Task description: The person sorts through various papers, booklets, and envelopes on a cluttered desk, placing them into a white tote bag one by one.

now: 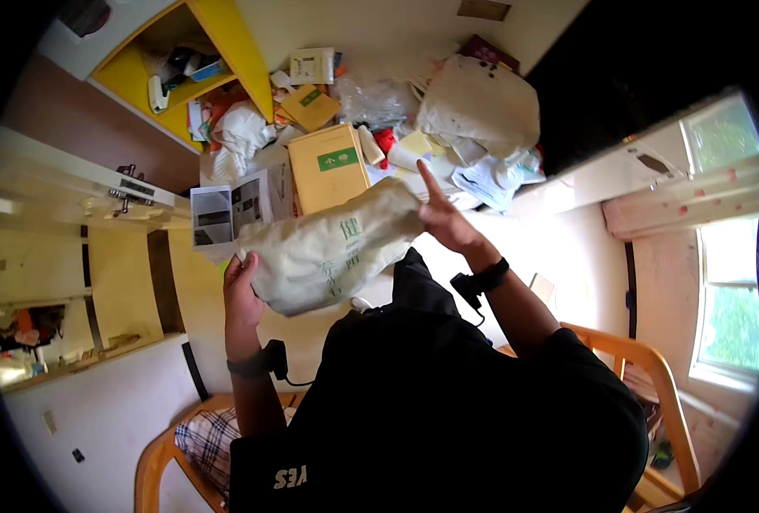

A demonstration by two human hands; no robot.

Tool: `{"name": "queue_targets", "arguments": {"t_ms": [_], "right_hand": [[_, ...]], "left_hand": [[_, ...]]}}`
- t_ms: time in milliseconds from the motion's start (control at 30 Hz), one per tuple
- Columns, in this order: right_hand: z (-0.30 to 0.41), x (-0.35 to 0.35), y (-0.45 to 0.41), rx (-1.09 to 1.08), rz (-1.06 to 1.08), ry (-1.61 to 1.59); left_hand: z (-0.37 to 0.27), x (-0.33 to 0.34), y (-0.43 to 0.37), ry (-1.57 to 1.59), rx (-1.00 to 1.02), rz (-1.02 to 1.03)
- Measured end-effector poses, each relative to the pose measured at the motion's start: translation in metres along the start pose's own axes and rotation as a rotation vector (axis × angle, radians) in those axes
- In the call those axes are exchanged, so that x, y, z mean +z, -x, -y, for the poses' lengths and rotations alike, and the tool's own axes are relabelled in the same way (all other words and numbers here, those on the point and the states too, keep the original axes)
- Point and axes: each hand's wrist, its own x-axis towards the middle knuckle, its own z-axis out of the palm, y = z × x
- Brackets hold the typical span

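A cream fabric bag [302,256], rolled or folded into a long bundle and printed with green characters, is held before my body. My left hand [244,292] grips its left end, the thumb on top. At the right end is my right hand [446,221], its index finger stretched out and the palm against the cloth; whether its other fingers grip the bag is hidden. Just beyond the bundle lies a yellow box [325,163] with a green label, beside printed sheets [212,215].
Plastic wrap [373,99], papers [485,183] and a large cream bag [482,106] crowd the surface ahead. A yellow cabinet [244,51] stands at its left. Wooden bed or chair rails [658,372] flank me, with checked cloth [209,436] at left.
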Motion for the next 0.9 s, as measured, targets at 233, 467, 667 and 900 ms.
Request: {"name": "queue_targets", "arguments": {"t_ms": [233,467,667,900], "right_hand": [[-0.038,0.026,0.052,-0.085,-0.358,-0.071],[-0.037,0.024,0.046,-0.105,-0.139,0.283],[0.003,0.028,0.026,-0.209,-0.316,0.318],[0.084,0.044,-0.019,-0.519,-0.237,0.569]], "left_hand": [[-0.028,-0.010,0.032,-0.078,0.068,0.181],[-0.011,-0.010,0.035,-0.555,0.218,0.127],[-0.064,-0.010,0.025,-0.804,0.442,0.172],[-0.122,0.037,0.003,-0.794,0.565,0.163]]}}
